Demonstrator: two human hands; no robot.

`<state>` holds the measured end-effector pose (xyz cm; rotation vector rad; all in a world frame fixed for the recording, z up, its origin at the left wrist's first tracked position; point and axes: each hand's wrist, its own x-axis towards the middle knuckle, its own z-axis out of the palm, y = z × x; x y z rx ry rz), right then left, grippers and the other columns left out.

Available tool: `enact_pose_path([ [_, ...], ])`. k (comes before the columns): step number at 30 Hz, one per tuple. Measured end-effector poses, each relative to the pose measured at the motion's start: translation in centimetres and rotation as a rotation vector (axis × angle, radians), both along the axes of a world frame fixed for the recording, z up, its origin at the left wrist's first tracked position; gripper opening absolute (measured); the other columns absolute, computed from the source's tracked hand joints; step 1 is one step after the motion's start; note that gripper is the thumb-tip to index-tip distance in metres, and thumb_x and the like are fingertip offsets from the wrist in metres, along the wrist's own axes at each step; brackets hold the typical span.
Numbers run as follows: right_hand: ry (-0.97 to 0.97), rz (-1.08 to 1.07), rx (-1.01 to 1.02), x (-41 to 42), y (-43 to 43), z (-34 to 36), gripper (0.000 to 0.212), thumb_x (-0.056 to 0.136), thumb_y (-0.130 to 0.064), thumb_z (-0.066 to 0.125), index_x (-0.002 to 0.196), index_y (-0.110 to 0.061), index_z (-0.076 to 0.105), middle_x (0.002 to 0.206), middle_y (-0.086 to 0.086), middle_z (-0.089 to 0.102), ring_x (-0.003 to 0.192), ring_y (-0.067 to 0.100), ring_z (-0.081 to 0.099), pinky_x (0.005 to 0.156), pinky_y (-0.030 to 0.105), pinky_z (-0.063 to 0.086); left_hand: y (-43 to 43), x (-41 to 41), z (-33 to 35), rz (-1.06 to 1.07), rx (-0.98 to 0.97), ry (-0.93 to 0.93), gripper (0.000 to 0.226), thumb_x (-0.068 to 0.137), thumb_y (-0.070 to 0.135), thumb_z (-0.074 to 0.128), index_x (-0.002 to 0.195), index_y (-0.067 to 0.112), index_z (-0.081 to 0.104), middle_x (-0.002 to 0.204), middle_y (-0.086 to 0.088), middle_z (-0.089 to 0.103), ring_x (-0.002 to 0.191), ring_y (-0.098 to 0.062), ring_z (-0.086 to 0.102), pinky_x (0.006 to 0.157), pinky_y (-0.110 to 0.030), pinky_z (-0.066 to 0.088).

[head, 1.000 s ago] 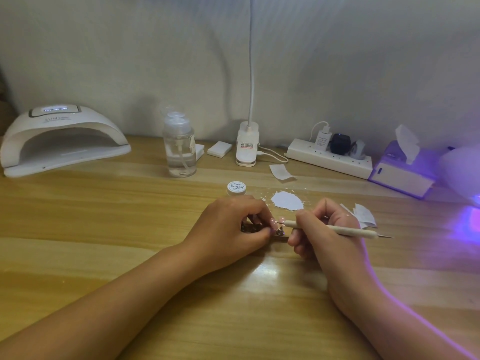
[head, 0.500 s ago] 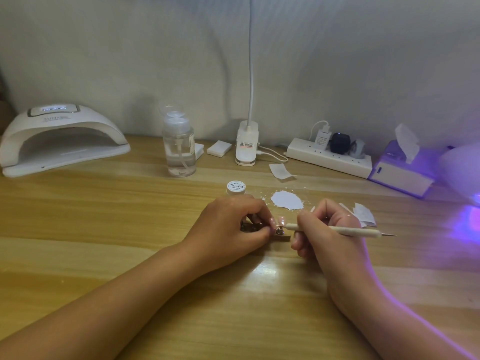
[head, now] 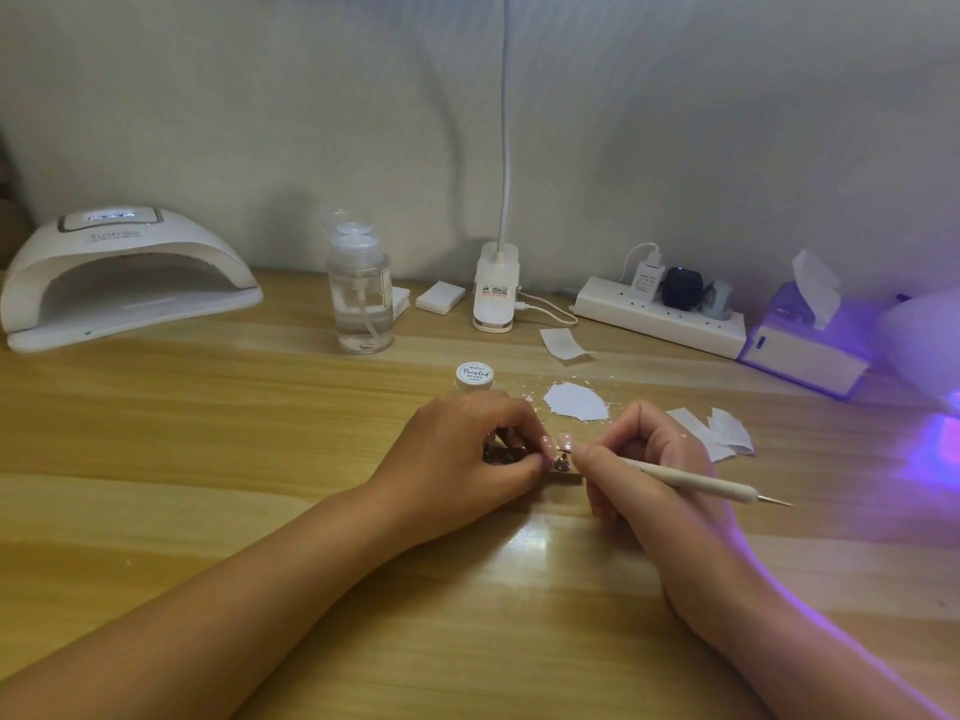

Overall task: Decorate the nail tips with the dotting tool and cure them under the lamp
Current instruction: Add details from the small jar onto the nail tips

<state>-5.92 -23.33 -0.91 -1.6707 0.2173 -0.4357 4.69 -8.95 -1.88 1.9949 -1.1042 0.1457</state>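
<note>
Head view: left hand (head: 462, 452) grips the holder (head: 567, 478) on the worktop (head: 208, 433); right hand (head: 657, 459) fingers (head: 597, 452) pinch the dotting tool (head: 698, 480), its end at a nail tip (head: 564, 440). Lamp (head: 124, 275) sits far left.

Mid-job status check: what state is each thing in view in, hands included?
left hand: grips the nail tip stand.
right hand: pinches the dotting tool.
dotting tool: front end at a nail tip on the stand.
gel pot: upright, lid on.
curing lamp: display lit.
pump bottle: upright, partly full of clear liquid.
tissue box: one tissue sticking out.
power strip: plugs inserted.
white dome: purple glow beside it.
</note>
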Motion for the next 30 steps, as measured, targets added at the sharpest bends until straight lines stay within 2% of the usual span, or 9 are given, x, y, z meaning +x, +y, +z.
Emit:
enact_pose_path([
  [4,0.005,0.012,-0.038,-0.19,-0.17,-0.06,0.016,0.066,-0.032,0.071,0.064,-0.025,0.057,0.053,-0.004,0.053,0.05,0.008,0.045,0.045,0.019,0.035,-0.03,0.08,-0.02,-0.001,0.009,-0.004,0.008,0.076,0.029,0.067,0.081,0.029,0.073,0.081,0.011,0.071,0.08,-0.007,0.065,0.07,-0.039,0.053],
  [8,0.029,0.008,-0.083,-0.05,-0.29,-0.32,0.011,0.068,-0.03,0.068,0.07,-0.024,0.06,0.056,-0.005,0.055,0.054,0.01,0.048,0.05,0.025,0.036,-0.11,0.13,0.0,-0.005,0.004,-0.004,0.008,0.075,0.029,0.067,0.079,0.032,0.072,0.081,0.011,0.071,0.08,-0.007,0.065,0.071,-0.039,0.053],
  [15,0.035,-0.025,-0.124,0.14,-0.39,-0.53,0.015,0.067,-0.034,0.069,0.072,-0.023,0.059,0.058,-0.005,0.056,0.057,0.013,0.049,0.055,0.03,0.037,-0.11,0.13,0.02,0.002,0.016,0.005,0.009,0.075,0.032,0.066,0.08,0.031,0.072,0.082,0.01,0.071,0.081,-0.008,0.066,0.072,-0.039,0.052],
  [19,-0.011,-0.025,-0.046,0.05,-0.33,-0.42,0.02,0.07,-0.031,0.074,0.065,-0.023,0.057,0.052,-0.004,0.053,0.049,0.01,0.046,0.046,0.022,0.036,-0.05,0.1,-0.05,0.003,0.014,0.005,0.006,0.076,0.029,0.069,0.081,0.03,0.073,0.081,0.011,0.071,0.081,-0.007,0.065,0.071,-0.038,0.052],
  [21,-0.029,-0.029,0.016,0.04,-0.33,-0.44,0.029,0.081,-0.019,0.075,0.062,-0.022,0.053,0.052,0.001,0.054,0.046,0.01,0.047,0.043,0.02,0.037,-0.01,0.13,-0.07,0.002,0.015,0.003,0.006,0.078,0.025,0.072,0.08,0.031,0.072,0.082,0.011,0.071,0.081,-0.007,0.065,0.071,-0.037,0.052],
  [25,-0.032,-0.016,0.129,0.17,-0.23,-0.3,0.023,0.085,-0.009,0.066,0.07,-0.01,0.048,0.053,0.008,0.058,0.046,0.011,0.052,0.044,0.019,0.043,-0.01,0.15,-0.01,-0.006,0.012,0.008,0.007,0.078,0.026,0.07,0.08,0.033,0.071,0.083,0.011,0.071,0.081,-0.008,0.066,0.073,-0.038,0.053],
  [30,-0.066,-0.043,0.129,0.26,-0.33,-0.44,0.02,0.087,-0.007,0.066,0.076,-0.008,0.048,0.052,0.007,0.056,0.044,0.011,0.048,0.042,0.018,0.04,-0.01,0.02,-0.06,0.01,0.031,0.0,0.007,0.076,0.034,0.066,0.08,0.035,0.071,0.084,0.011,0.069,0.081,-0.007,0.064,0.073,-0.038,0.053],
])
